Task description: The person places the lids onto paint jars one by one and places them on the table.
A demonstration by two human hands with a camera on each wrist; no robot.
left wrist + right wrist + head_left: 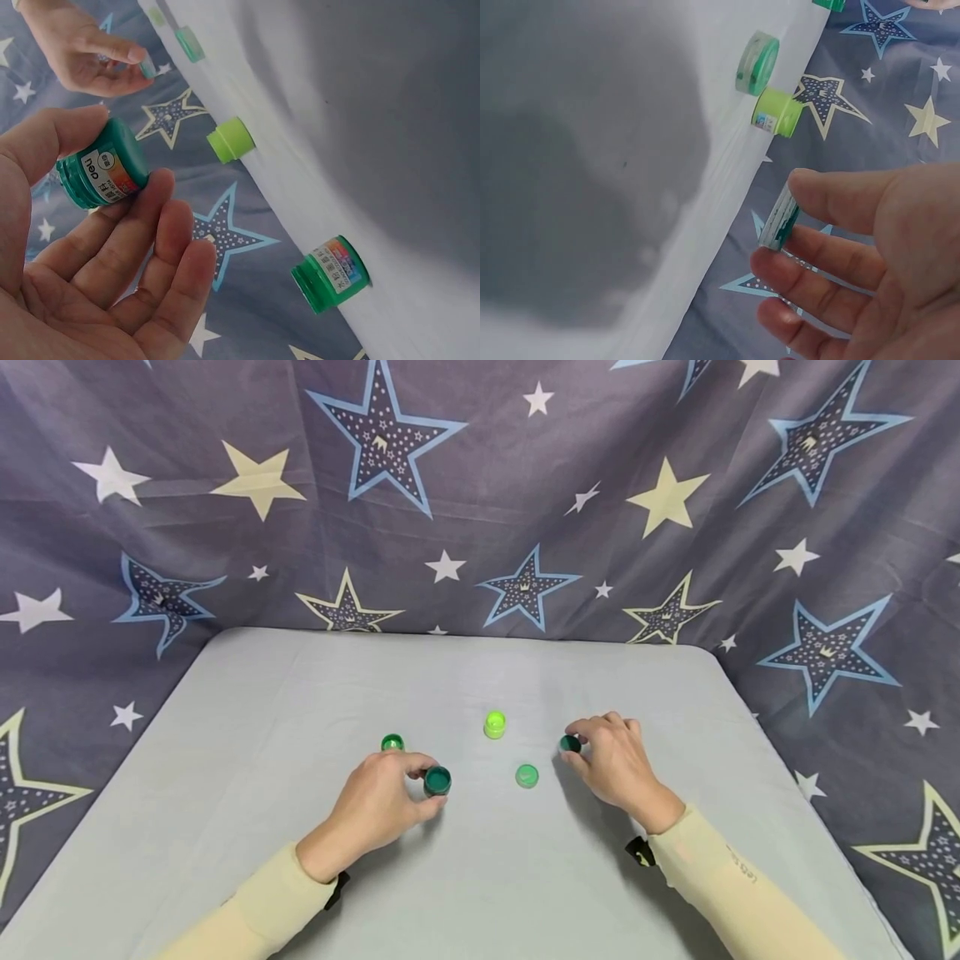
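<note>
On the table [465, 893], counting its far edge as twelve, the lime jar [494, 725] stands uncapped; the green lid [527, 776] lies near it at its five o'clock, the green jar [392, 742] farther off at its nine. Grey-purple cloth [480, 518] hangs from nine round to three, printed with stars [669, 498].

Jars, 3: lime jar [495, 725], green jar [392, 742] left of it, teal jar [438, 782] nearer me. Lids, 2 sure: green lid [527, 776] nearer me, teal lid [571, 744] right. My hands, 2: left hand [377, 803], right hand [618, 762] either side. Lime bit [156, 16], 1, unclear.
</note>
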